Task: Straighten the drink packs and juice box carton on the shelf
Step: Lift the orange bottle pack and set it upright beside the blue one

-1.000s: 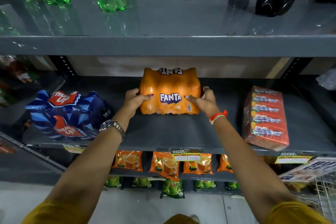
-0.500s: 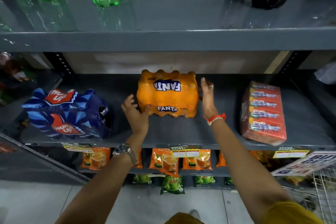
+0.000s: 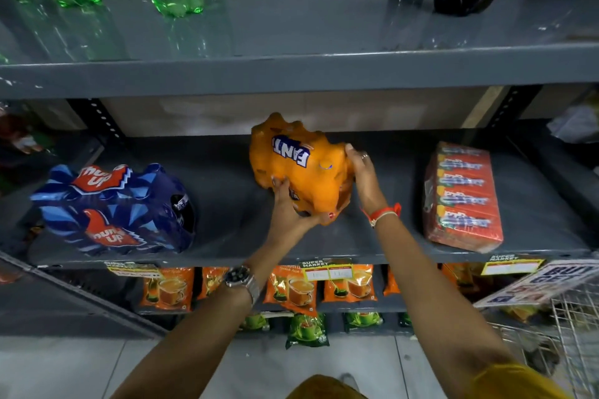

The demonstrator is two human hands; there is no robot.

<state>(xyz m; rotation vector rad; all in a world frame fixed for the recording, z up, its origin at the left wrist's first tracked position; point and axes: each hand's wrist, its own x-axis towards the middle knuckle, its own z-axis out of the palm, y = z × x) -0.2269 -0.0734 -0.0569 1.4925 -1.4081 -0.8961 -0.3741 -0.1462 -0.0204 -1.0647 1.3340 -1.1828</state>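
Change: the Fanta pack (image 3: 296, 168) had turned from square to slanted, one corner lifted off the middle shelf (image 3: 227, 204).
Place: pack sat between the Thums Up pack (image 3: 113, 207) and the red juice box carton (image 3: 463, 197), apart from both.
Handling: shrink-wrapped bottles, probably heavy, film soft and slippery; best taken at low corners.
Left hand (image 3: 291, 207): fingers curled under the front corner, gripping it.
Right hand (image 3: 363, 175): fingers spread flat, pressing the pack's right side.

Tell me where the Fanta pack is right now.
Head view, centre of the middle shelf: the Fanta pack sits tilted between both hands, blue pack to its left, red carton to its right.
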